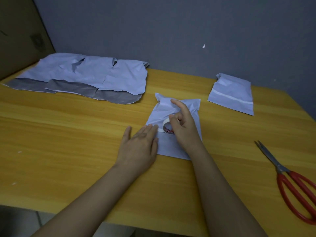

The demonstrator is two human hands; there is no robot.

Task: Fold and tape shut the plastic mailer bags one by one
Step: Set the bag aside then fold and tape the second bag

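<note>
A folded white mailer bag (164, 108) lies in the middle of the wooden table (68, 134). My left hand (138, 146) presses flat on its left edge, fingertips on the start of a white tape strip. My right hand (183, 124) grips a small roll of white tape (167, 128) standing on the bag, with the index finger stretched out. A taped, folded mailer (232, 94) rests at the far right. Several unfolded mailers (82, 76) with grey flaps lie spread at the far left.
Red-handled scissors (289, 182) lie shut on the table's right side, blades pointing away. A cardboard box (20, 35) stands at the back left against the grey wall. The table's front edge runs just below my forearms.
</note>
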